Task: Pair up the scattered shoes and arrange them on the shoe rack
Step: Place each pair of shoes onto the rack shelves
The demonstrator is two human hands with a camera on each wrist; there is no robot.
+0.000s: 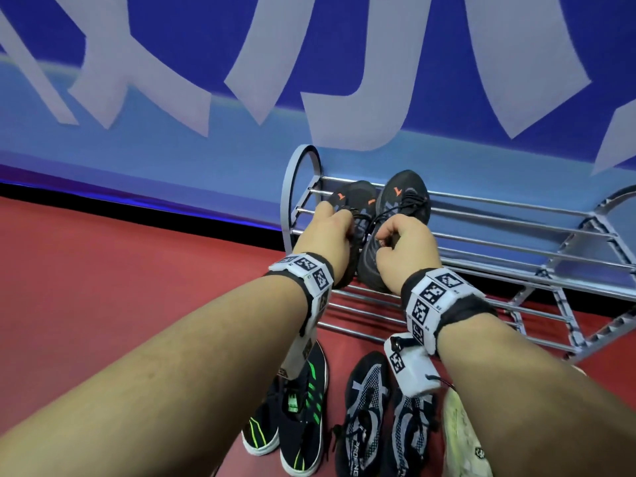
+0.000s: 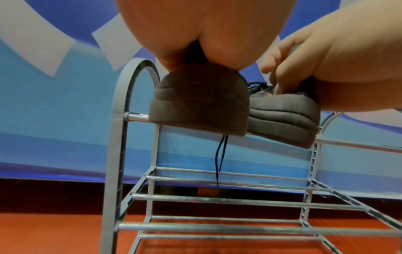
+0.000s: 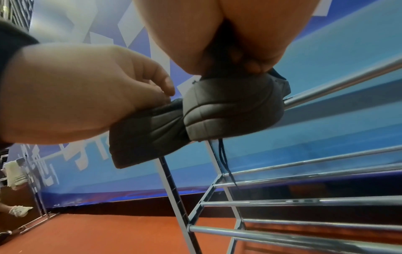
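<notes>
Nearest, under my forearms on the red floor [image 1: 103,287]: a green-striped pair [image 1: 296,414] below my left wrist, a grey-patterned pair [image 1: 382,411] below my right wrist, and part of a pale shoe [image 1: 461,438] just right of those. None is on the rack yet.

At my hands: my left hand [image 1: 327,235] is curled over the collar of the left black shoe [image 1: 354,201], fingers tucked into the opening. My right hand [image 1: 406,246] is curled likewise on the right black shoe [image 1: 406,201], thumb and fingers pinching the collar near the laces. The shoes sit side by side, sides touching, toes pointing away from me. In the wrist views both heels overhang the front bar of the top tier of the rack [image 1: 516,215], and the soles appear to bear on it. One lace [image 2: 220,154] hangs down from the shoes through the bars.

Handling judgement: light shoes, soft knit uppers, thick cushioned soles that give under pressure. The collar is the sound place to hold; the upper would fold. On round, gapped bars a shoe may tip if the heel is left overhanging, so I judge they want pushing further on. The loose lace could snag.

Beyond my hands: a blue wall banner [image 1: 172,149] stands close behind the rack.
</notes>
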